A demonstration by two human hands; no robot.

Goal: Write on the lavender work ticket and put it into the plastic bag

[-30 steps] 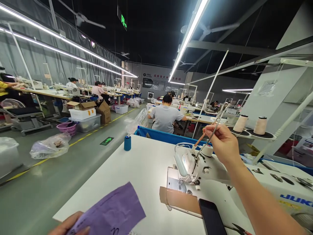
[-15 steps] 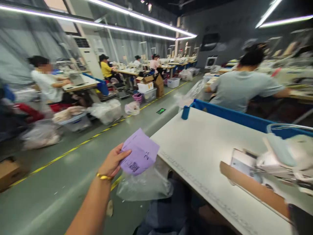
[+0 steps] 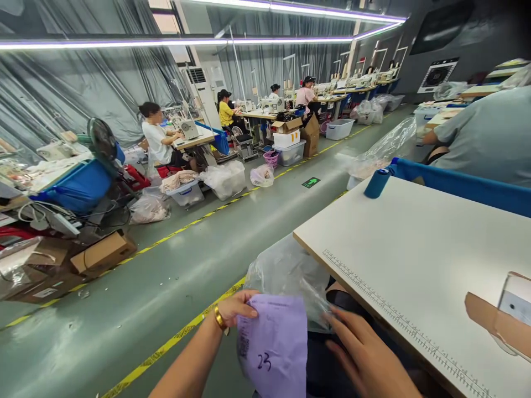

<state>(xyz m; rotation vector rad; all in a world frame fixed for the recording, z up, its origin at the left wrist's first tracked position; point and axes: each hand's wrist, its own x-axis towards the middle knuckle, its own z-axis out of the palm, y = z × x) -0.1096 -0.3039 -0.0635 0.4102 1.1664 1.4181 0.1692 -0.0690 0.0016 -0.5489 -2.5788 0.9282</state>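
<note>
One lilac slip — "23" inked on it — left fingers pinch it, right hand spread loose.

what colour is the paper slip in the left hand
Light purple, with "23" handwritten in dark ink; paper slip, left hand, head view.

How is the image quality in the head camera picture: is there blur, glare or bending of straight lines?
Head view: strip lights glare with purple fringes; wide-lens distortion bows the table edge; the right hand is slightly motion-blurred; the purple slip in the left hand reads sharp, "23" legible.
</note>
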